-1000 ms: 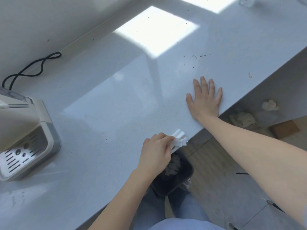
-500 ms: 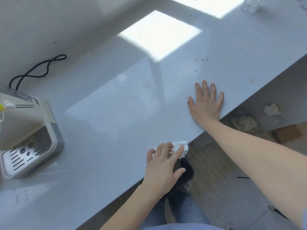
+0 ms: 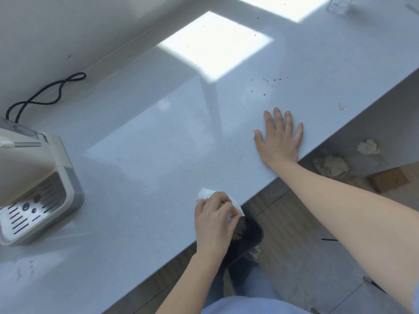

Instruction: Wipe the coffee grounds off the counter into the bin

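White crumpled paper tissue point(image 3: 205, 194) sits bunched under the left hand point(image 3: 214, 219), whose grip is closed around it with the fingers curled over the top, pressing it to the pale grey speckled stone bench point(image 3: 140, 141) right at the near edge. That placement looks deliberate: the dark plastic bin point(image 3: 251, 236) stands on the floor directly below this stretch of edge, so anything swept over the lip should drop into it. The right hand point(image 3: 280, 137) lies flat and open, fingers spread, holding nothing, palm down close to the same near edge and further right; it seems to serve as a brace for leaning in. Dark coffee grounds point(image 3: 266, 83) remain scattered on the bench beyond that right hand, towards the far side, well apart from the tissue, so I judge the wiping is not finished. Between the tissue and those specks the surface is bare, leaving free room for a long sweep. At the left a cream espresso machine with a slotted metal drip tray point(image 3: 34, 200) and its black cord point(image 3: 45, 91) stand well clear of the wiping path. A clear glass point(image 3: 339, 4) sits at the far right corner.
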Available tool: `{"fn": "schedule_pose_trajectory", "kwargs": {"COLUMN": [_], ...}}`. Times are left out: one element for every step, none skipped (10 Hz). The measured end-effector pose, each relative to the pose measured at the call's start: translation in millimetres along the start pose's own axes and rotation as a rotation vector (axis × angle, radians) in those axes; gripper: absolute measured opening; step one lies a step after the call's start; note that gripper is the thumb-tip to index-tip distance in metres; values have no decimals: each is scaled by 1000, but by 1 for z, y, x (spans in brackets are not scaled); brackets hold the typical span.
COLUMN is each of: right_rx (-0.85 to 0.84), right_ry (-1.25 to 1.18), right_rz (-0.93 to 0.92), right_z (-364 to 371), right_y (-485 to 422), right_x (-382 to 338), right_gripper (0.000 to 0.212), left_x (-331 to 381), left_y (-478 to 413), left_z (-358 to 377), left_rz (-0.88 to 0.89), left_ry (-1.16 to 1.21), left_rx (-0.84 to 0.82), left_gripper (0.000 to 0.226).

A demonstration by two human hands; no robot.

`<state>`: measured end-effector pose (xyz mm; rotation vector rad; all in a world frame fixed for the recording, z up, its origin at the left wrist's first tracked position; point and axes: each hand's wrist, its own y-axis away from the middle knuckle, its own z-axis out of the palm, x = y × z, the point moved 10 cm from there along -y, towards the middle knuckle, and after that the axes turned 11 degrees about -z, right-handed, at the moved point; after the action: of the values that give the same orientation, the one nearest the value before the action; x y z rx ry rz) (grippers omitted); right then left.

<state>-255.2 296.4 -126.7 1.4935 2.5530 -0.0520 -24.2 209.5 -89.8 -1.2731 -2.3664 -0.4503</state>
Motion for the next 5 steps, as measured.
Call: {"fn": "schedule_pose_trajectory", "kwargs": {"right_rx": [0,-6,-1,0,2], "right_ry": [6,9,10,10,2], "right_rz": [0,0,0,-1,-3], "right_z": [0,1,-1,-1,0], "right_y": [-1,-1,-1,-1,0], "right_x": [-1,0,1,0,-1], "right_gripper": [62,63,63,62,62], "left_x": [-6,-10,-16,-19,-12], "left_y": [1,3,1,3,6], "left_z": [2,0,0,-2,-6], "left_rz": [4,25,12,21,60], "left_ry": [-30,-4,39,37,26], "left_rx": [-36,-82,-119,-78,-21], "left_gripper": [34,44,44,31,24]}}
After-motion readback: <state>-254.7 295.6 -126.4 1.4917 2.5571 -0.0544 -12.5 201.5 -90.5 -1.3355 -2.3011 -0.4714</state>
